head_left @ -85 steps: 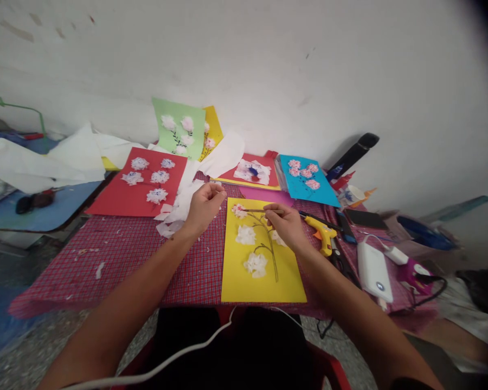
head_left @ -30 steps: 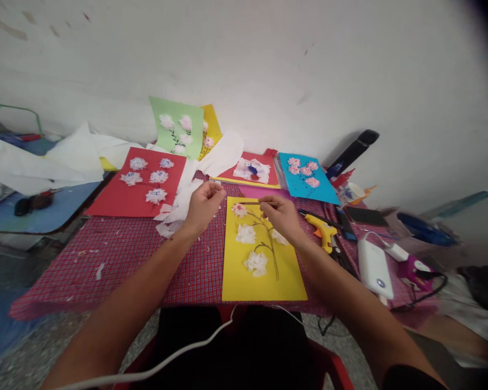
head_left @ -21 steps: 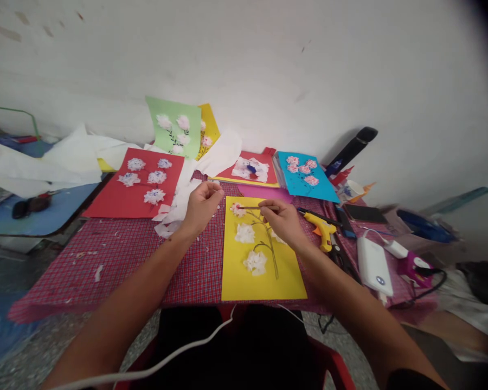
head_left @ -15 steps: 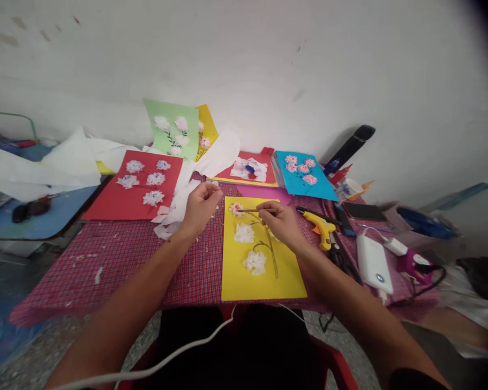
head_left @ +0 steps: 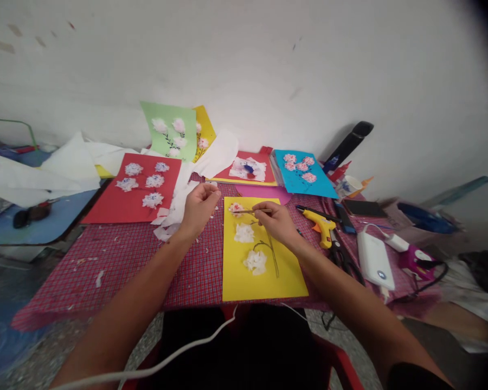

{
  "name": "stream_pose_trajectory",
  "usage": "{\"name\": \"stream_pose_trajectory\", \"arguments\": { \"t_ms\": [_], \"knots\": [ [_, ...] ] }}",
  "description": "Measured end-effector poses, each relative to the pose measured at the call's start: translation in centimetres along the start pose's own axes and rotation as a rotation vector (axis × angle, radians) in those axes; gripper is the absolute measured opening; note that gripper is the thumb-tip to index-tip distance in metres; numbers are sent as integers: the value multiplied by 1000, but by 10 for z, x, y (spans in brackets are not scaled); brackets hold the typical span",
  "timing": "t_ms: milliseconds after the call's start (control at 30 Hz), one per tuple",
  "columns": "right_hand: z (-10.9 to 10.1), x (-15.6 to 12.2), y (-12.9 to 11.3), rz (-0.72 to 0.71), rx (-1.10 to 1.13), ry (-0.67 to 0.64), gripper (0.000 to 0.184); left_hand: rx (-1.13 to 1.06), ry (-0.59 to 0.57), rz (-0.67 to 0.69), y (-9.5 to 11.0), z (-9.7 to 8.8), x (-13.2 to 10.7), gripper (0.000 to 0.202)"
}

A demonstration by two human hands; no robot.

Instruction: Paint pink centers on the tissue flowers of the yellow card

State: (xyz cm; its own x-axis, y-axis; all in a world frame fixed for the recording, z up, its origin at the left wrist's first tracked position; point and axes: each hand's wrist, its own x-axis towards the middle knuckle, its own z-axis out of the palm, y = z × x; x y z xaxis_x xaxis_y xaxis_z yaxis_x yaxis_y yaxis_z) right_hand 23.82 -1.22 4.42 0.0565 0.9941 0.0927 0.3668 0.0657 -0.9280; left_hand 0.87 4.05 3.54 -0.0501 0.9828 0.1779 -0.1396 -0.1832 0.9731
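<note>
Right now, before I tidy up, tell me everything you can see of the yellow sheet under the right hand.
The yellow card lies flat on the red checked cloth: a rectangle with a dark branching stem drawn on it and at least three white tissue blossoms, the top one tinged pink. The right hand is over its upper part.

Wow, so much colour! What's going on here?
Someone is working on a yellow card bearing a drawn branch and white tissue flowers. Their right hand holds a thin brush, its tip at the topmost flower. Their left hand is pinched, near torn white tissue on a checked red tablecloth.
</note>
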Motion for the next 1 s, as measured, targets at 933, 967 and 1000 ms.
{"name": "stream_pose_trajectory", "arguments": {
  "t_ms": [933,967,1000],
  "knots": [
    [-12,-1,-3,7,-17,16,26,-8,-23,-3,-2,-1,0,15],
    [-15,1,-4,4,-16,42,26,-14,-25,-7,-3,-1,0,15],
    [-18,4,-6,-1,-9,67,26,-22,-25,-12,-3,-1,1,15]
  ]
}}
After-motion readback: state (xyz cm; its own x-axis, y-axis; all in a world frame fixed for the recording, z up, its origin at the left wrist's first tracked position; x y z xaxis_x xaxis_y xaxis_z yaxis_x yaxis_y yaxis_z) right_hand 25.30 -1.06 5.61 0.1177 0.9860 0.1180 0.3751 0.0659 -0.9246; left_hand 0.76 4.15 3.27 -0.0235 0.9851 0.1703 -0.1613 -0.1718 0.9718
